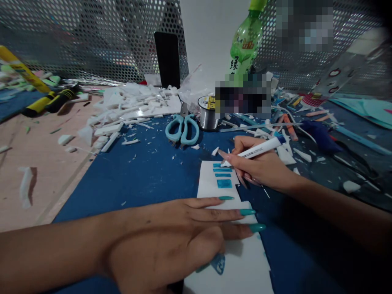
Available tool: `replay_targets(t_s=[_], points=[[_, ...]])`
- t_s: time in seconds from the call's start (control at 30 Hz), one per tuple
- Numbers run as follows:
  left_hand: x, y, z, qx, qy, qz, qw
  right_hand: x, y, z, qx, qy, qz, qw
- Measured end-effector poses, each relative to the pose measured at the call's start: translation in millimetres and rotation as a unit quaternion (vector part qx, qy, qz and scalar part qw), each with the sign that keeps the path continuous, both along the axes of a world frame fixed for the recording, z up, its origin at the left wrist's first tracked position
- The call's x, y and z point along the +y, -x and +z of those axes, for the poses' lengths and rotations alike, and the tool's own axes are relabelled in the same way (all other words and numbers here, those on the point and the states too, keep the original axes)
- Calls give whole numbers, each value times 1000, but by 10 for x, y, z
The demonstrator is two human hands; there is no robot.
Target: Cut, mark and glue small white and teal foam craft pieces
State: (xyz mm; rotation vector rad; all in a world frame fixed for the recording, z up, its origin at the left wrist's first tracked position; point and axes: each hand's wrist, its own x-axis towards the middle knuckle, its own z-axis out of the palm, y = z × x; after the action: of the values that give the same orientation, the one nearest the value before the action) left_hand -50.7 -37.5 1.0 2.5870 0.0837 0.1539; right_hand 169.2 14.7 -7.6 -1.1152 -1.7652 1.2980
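A white foam board piece point(249, 253) with a stepped right edge lies on the blue table surface in front of me. Blue rectangles and stripes point(224, 183) are coloured on its far end. My left hand point(171, 232) rests flat across the board, fingers stretched out to the right, thumb bent. A blue patch shows beside the thumb; whether it is on the board I cannot tell. My right hand point(263, 165) is closed around a white acrylic marker point(260, 148) with a blue end. Its tip is at the top stripes, partly hidden by the fingers.
Light-blue scissors point(183, 130) and a wire spool point(208, 114) stand beyond the board. Farther back are white scraps point(131, 100), a dark phone point(167, 59) and a green bottle point(246, 45). Yellow-black handled tools point(50, 102) lie left. Clutter and a blue-handled tool point(320, 136) lie right.
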Motion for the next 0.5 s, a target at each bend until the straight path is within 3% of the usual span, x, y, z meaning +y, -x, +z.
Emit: replay_targets(t_s=[0.5], points=[[35,-8,1,-16,-10,-14,1000,-9,-31,24,-31,-5,-33,999]])
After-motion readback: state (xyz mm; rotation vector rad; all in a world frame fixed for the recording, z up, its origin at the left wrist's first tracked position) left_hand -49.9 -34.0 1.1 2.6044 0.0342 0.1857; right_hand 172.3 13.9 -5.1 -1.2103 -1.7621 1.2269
